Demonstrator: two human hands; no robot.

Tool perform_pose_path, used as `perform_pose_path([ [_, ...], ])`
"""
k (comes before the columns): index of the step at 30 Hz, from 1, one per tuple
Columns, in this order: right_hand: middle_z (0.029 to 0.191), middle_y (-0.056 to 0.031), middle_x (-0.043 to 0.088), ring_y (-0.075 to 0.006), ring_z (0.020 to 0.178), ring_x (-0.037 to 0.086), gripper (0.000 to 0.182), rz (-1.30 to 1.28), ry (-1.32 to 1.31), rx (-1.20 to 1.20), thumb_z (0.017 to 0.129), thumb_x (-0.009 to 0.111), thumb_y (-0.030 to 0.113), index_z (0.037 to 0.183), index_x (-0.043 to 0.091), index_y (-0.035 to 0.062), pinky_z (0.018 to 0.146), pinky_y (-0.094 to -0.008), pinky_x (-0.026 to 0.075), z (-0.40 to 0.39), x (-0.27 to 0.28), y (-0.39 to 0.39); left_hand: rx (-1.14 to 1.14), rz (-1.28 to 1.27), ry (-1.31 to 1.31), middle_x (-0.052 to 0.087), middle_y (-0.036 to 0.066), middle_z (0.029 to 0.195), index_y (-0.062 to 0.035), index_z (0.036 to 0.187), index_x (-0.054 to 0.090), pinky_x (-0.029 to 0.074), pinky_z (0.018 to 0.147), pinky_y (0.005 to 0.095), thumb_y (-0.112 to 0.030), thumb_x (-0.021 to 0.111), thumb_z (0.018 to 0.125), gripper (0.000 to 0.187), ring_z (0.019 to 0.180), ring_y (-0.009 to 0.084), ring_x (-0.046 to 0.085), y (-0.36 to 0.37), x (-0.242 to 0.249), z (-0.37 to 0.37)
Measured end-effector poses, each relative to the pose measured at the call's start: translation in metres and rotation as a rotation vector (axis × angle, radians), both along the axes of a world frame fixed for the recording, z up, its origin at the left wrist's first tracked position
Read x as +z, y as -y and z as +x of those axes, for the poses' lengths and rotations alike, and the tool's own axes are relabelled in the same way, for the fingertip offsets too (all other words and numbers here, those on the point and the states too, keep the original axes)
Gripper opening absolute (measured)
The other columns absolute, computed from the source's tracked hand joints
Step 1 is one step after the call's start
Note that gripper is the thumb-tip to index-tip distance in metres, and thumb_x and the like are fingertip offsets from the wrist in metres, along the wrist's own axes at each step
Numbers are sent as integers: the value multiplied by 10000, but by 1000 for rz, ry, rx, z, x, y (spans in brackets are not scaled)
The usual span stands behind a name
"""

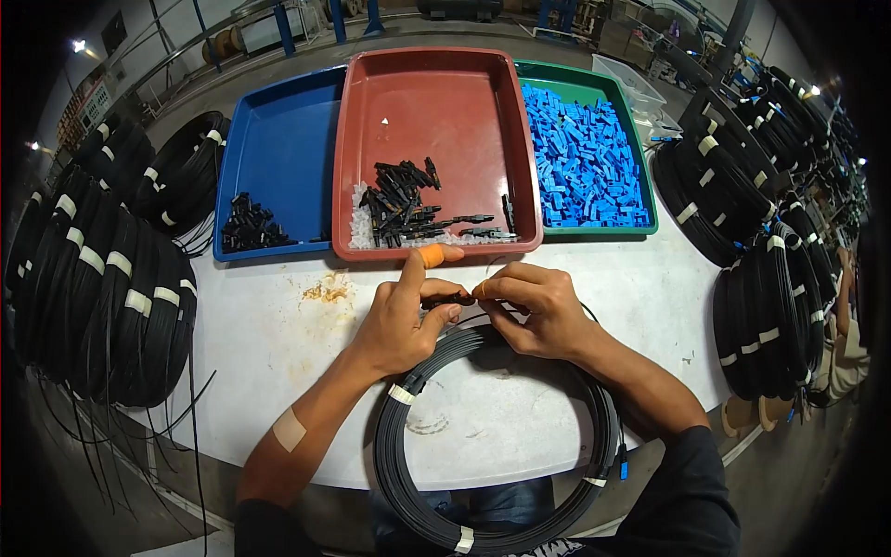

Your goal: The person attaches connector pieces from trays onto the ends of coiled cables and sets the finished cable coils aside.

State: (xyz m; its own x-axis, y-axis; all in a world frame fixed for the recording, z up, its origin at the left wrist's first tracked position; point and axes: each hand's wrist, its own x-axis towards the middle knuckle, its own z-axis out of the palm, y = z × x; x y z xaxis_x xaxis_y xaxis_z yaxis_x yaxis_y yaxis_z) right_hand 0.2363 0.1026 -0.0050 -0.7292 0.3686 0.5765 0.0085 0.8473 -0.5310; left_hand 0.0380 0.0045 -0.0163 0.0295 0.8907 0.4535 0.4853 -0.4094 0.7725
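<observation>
My left hand (401,323) is closed around a small black connector part (449,301), with an orange wrap on one finger. Opposite it, my right hand (540,306) pinches at the tip of that part; a thin cable end seems to be between its fingers, too small to make out. Below both hands lies a coil of black cable (393,455), bound with white tape and overhanging the table's front edge. A blue-tipped connector (624,470) hangs from the coil's right side.
Behind my hands stand a blue tray (283,111) with black parts, a red tray (436,102) with black connector parts and clear pieces, and a green tray (647,200) full of blue connectors (585,158). Stacked cable coils (102,288) flank the white table (269,408), with more coils (770,306) at right.
</observation>
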Motion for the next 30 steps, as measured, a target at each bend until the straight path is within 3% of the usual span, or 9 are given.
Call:
perform_pose_path([
  [4, 826, -105, 692, -264, 675, 700, 182, 98, 8, -1, 739, 763, -23, 912, 729, 21, 593, -347, 576, 0, -3, 0, -4, -70, 32, 687, 195, 1121, 36, 1325, 378, 601, 829, 338, 46, 673, 867, 544, 959, 282, 748, 3, 0, 2],
  [7, 810, -95, 692, -262, 652, 695, 164, 111, -10, -11, 743, 770, -22, 894, 727, 24, 586, -347, 576, 0, -5, -1, 0, 23, 6, 703, 190, 1072, 20, 1332, 377, 597, 846, 334, 62, 658, 879, 534, 990, 266, 740, 1, -5, 5],
  [10, 812, -96, 694, -256, 659, 699, 160, 103, -13, -23, 749, 779, -23, 896, 734, 22, 592, -340, 579, 0, -3, 0, 25, 72, 55, 702, 169, 1058, 15, 1258, 464, 591, 834, 321, 61, 680, 872, 445, 966, 231, 730, 0, -5, 4],
  [12, 813, -97, 696, -250, 669, 703, 162, 88, -18, -24, 750, 787, -18, 899, 738, 20, 593, -335, 580, 0, -3, -1, 57, 103, -82, 701, 139, 1028, 20, 1100, 594, 581, 796, 313, 41, 733, 835, 300, 908, 210, 714, 0, -3, 1],
  [13, 814, -97, 698, -245, 679, 707, 163, 73, -23, -25, 751, 794, -13, 902, 742, 18, 595, -331, 581, 0, -3, -1, 57, 104, -82, 701, 139, 1028, 20, 1100, 594, 581, 796, 313, 41, 733, 835, 300, 908, 210, 714, 0, -3, 1],
  [15, 818, -99, 700, -240, 685, 709, 165, 65, -24, -24, 751, 798, -11, 905, 745, 16, 598, -326, 582, 0, -4, -2, 66, 162, -78, 696, 121, 989, 20, 947, 666, 567, 769, 314, 31, 783, 778, 206, 856, 208, 699, -1, -3, 1],
  [21, 808, -103, 705, -230, 678, 705, 155, -3, -50, -6, 760, 802, -2, 906, 753, 11, 592, -320, 567, 0, -6, -4, 62, 287, -127, 712, 129, 946, 1, 932, 689, 570, 750, 314, 33, 824, 722, 251, 852, 241, 715, -4, -2, -2],
  [30, 777, -108, 714, -202, 636, 686, 100, -95, -19, 13, 808, 800, 46, 887, 759, 1, 554, -295, 535, -1, -4, -5, 64, 390, -245, 748, 143, 894, -2, 942, 687, 609, 683, 316, 26, 817, 733, 248, 774, 255, 751, -2, -3, -3],
])
